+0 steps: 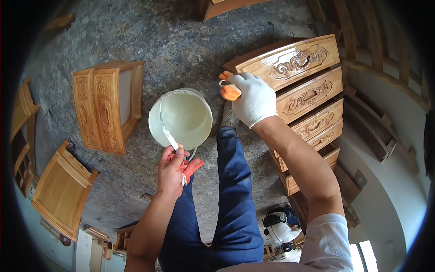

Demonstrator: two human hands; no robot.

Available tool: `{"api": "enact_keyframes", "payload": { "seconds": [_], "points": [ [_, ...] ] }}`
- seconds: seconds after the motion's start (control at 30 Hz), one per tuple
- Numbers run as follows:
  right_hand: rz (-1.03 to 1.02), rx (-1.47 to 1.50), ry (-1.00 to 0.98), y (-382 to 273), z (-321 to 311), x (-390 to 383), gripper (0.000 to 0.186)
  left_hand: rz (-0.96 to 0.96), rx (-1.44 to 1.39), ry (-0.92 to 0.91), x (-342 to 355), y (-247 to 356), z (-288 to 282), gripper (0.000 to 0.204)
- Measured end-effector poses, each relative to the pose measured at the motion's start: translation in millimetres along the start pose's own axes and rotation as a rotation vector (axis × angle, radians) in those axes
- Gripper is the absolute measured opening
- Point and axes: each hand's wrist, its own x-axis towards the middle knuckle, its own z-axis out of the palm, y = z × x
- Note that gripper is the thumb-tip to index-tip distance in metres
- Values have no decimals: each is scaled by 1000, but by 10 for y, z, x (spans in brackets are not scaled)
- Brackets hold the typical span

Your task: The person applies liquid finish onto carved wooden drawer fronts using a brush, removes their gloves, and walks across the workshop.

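My bare left hand (171, 174) is closed around the white grip of a bucket's wire handle. The white bucket (155, 119) hangs over the floor ahead of that hand, its pale inside facing up. A red glove (192, 168) with a bit of white is bunched in the same hand. On my right hand (253, 99) is a white knitted glove, and its fingers are curled closed beside the top of a carved wooden drawer unit (294, 68). Orange (231, 92) shows at those fingers; whether it is the glove's coating or a held thing, I cannot tell.
Glossy carved wooden cabinets (106, 109) stand on the mottled grey floor (176, 50) to the left, with a wooden panel piece (63, 188) nearer. Wooden frames (376, 41) lean along the right wall. Another person (283, 229) in a pale top is at the lower right.
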Motion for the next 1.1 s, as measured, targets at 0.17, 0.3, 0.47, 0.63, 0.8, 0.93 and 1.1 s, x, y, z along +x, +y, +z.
{"api": "enact_keyframes", "payload": {
  "seconds": [0.17,0.3,0.47,0.63,0.8,0.93,1.1],
  "points": [
    [-243,-300,-148,-67,72,-171,13,1,-5,0,4,-17,-186,20],
    [-299,-556,-396,-74,89,-410,14,0,-39,-19,-6,-25,-248,20],
    [-243,-470,-425,55,1,-708,18,7,-82,-24,-62,9,-211,21],
    [5,125,22,460,-230,-1024,25,31,-60,-67,-6,37,-282,22],
    [1026,1112,698,1122,-211,-897,27,5,-29,-95,-36,26,-152,18],
    [1011,1027,608,616,207,-996,28,1,56,-87,-41,87,-3,17],
    [856,948,316,123,297,-1337,26,26,102,-16,-134,127,255,16]
  ]
}}
